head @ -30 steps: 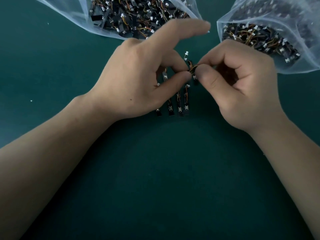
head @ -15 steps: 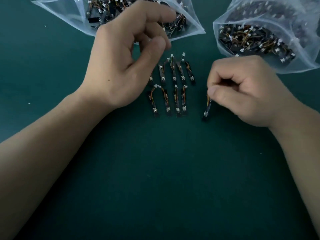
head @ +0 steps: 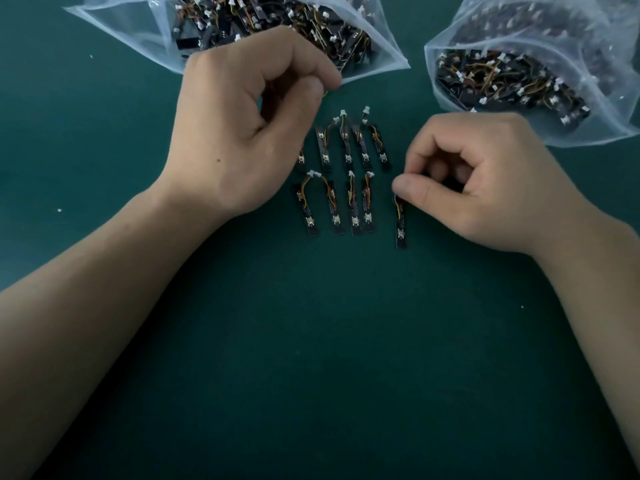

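Several small black circuit strips with orange-yellow wires and white plugs lie in two rows on the green mat: an upper row [head: 346, 147] and a lower row [head: 334, 211]. My right hand [head: 485, 181] pinches the wired top end of one more strip [head: 401, 230] between thumb and forefinger. That strip's lower end rests on the mat just right of the lower row. My left hand [head: 242, 133] hovers with curled fingers at the mouth of the left bag [head: 114, 32]. Whether its fingertips hold anything is hidden.
Two clear plastic bags full of the same wired strips lie at the far edge, the left bag and the right bag [head: 588, 98], both with mouths facing me. My left hand covers the left end of the upper row. Green mat [head: 329, 358] spreads between my forearms.
Both hands held one strip together over the rows. My right hand then carried it down to the right end of the lower row. My left hand let go and moved up to the left bag.
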Tool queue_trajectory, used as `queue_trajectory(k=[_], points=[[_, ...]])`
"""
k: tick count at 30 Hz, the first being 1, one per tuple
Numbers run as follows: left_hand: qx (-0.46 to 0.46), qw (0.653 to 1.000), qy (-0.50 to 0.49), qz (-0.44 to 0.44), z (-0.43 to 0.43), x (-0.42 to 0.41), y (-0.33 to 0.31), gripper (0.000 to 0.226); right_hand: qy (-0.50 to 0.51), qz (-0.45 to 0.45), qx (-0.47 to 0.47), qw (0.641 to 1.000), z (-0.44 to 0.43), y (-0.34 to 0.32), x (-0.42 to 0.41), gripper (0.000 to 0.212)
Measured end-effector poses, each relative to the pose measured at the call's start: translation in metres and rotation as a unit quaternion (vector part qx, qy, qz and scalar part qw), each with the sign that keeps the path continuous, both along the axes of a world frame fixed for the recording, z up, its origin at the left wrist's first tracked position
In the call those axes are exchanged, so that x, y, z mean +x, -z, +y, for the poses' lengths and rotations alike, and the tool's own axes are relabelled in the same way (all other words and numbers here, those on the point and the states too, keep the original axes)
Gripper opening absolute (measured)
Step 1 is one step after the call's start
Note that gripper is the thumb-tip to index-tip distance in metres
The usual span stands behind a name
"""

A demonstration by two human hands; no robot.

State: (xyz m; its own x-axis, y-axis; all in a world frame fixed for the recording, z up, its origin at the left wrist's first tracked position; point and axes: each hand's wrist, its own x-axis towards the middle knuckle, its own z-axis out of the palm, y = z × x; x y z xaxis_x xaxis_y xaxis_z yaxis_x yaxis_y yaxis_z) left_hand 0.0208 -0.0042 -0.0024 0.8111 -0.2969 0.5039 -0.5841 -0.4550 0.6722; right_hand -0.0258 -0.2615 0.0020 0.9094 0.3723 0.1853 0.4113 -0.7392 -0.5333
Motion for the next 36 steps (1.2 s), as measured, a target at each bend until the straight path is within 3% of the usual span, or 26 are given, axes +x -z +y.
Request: queue_trajectory(k=[4,23,28,36], points=[[-0.030,0.999,0.008,0.016,0.001,0.000,-0.002,0.021,-0.020,0.033,0.009,0.999,-0.006,-0.004,-0.002,0.029],[-0.026,1.000,0.005,0.012,-0.003,-0.001,-0.003,0.021,-0.022,0.007,0.030,0.999,-0.001,0.005,0.000,0.010],[-0.029,0.999,0.000,0.024,-0.004,-0.001,-0.004,0.021,0.040,-0.018,0.073,0.996,0.000,0.006,0.000,0.012],[-0.031,0.997,-0.038,0.063,-0.005,-0.002,-0.005,0.025,0.071,0.002,0.029,0.997,0.001,0.009,0.005,0.019]])
